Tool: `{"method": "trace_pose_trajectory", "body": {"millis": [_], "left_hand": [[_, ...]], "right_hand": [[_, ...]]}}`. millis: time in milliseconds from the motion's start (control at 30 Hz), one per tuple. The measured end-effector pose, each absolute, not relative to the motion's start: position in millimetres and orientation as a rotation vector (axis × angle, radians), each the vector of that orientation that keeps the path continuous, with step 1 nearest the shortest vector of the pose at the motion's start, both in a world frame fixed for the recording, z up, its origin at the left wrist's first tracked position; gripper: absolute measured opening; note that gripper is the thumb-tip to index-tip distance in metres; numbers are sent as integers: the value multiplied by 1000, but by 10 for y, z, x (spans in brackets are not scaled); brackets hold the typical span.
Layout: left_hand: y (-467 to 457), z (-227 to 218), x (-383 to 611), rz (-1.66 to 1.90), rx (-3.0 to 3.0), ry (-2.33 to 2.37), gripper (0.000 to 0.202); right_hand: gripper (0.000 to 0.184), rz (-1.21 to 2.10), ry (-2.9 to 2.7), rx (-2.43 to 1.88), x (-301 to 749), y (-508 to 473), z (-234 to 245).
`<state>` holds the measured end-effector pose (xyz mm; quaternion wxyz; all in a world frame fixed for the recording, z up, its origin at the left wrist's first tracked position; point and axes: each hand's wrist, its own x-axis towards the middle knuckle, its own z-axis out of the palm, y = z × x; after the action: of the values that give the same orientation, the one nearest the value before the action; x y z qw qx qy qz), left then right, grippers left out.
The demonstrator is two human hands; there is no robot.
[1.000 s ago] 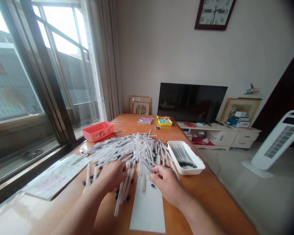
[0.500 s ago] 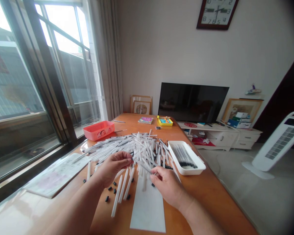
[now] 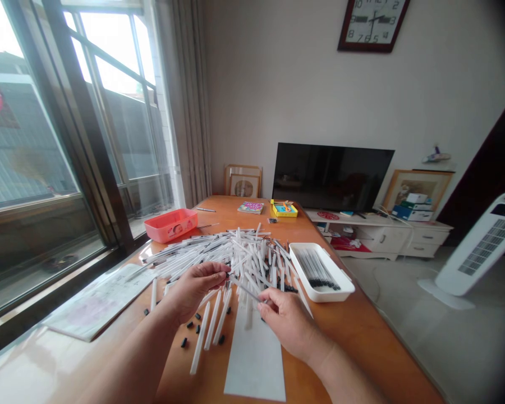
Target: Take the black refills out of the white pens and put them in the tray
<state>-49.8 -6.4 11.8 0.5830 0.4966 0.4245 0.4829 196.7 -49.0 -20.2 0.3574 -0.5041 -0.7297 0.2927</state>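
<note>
A big heap of white pen barrels [image 3: 219, 255] covers the middle of the orange wooden table [image 3: 362, 331]. My left hand [image 3: 196, 289] is raised just in front of the heap, its fingertips pinched on something small that I cannot make out. My right hand [image 3: 288, 322] pinches a thin dark pen refill [image 3: 244, 287] that points up and left toward the left fingertips. A white tray [image 3: 322, 270] with several dark refills lies to the right of the heap. Small black caps [image 3: 189, 325] are scattered on the table under my left hand.
A white sheet [image 3: 256, 359] lies in front of my hands. A pink tray [image 3: 170, 224] stands at the back left, open papers [image 3: 96, 300] at the left. A yellow box [image 3: 283, 209] and a booklet [image 3: 251, 207] sit at the far end. A television [image 3: 332, 177] and a white fan [image 3: 475, 252] stand beyond.
My left hand has lifted off the pen barrels and turned its pinched fingertips toward the right. My right hand has stayed nearly in place with the refill, now angled toward the left hand.
</note>
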Motion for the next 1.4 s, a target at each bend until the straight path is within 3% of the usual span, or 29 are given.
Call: {"method": "trace_pose_trajectory", "body": {"millis": [933, 1267, 1400], "left_hand": [[-56, 118, -481, 1108, 1256, 1004, 24], [-88, 162, -461, 1157, 1194, 913, 22], [-87, 163, -452, 1192, 1180, 905, 23]], "right_hand": [[17, 756, -1869, -1302, 1924, -527, -135], [31, 1391, -1462, -1099, 1940, -508, -96], [37, 1461, -1388, -1065, 1899, -539, -70]]}}
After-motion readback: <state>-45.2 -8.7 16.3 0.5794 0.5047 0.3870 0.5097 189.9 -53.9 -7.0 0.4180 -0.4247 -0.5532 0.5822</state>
